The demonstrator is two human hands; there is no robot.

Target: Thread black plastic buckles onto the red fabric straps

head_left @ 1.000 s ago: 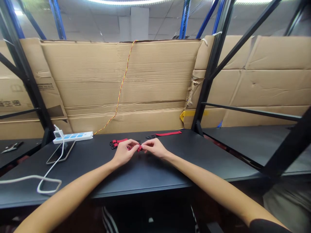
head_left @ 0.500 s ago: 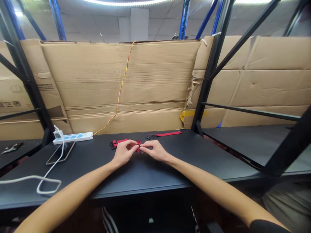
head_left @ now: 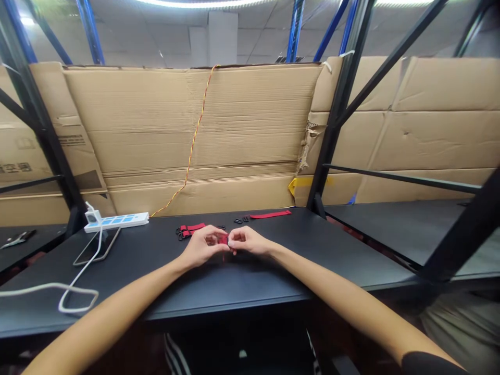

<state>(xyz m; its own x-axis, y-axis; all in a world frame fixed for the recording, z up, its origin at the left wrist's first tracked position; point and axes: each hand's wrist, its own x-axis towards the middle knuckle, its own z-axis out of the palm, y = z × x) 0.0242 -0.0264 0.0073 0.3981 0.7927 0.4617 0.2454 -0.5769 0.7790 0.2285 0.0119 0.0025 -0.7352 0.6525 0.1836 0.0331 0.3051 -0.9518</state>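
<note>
Between my hands is a short red webbing strap (head_left: 223, 240), low over the dark tabletop. My left hand (head_left: 202, 245) pinches the strap between thumb and fingers. My right hand (head_left: 249, 241) is closed at the strap's right side on a small black buckle (head_left: 229, 241), mostly covered by the fingertips. Behind my left hand lie red straps with black hardware (head_left: 190, 229). Small black buckles (head_left: 241, 221) rest beyond my right hand, with a flat red strap (head_left: 270, 214) beside them.
A white power strip (head_left: 117, 222) with a plugged-in charger stands at the back left. A phone (head_left: 97, 247) lies before it, crossed by a white cable (head_left: 78, 309). Black rack posts (head_left: 332, 125) flank the table (head_left: 234, 291), and a cardboard wall (head_left: 250, 120) closes the back.
My fingers have shifted on the strap, and my right hand sits slightly lower. More red webbing shows between the hands, and a black piece behind my left hand has come into sight.
</note>
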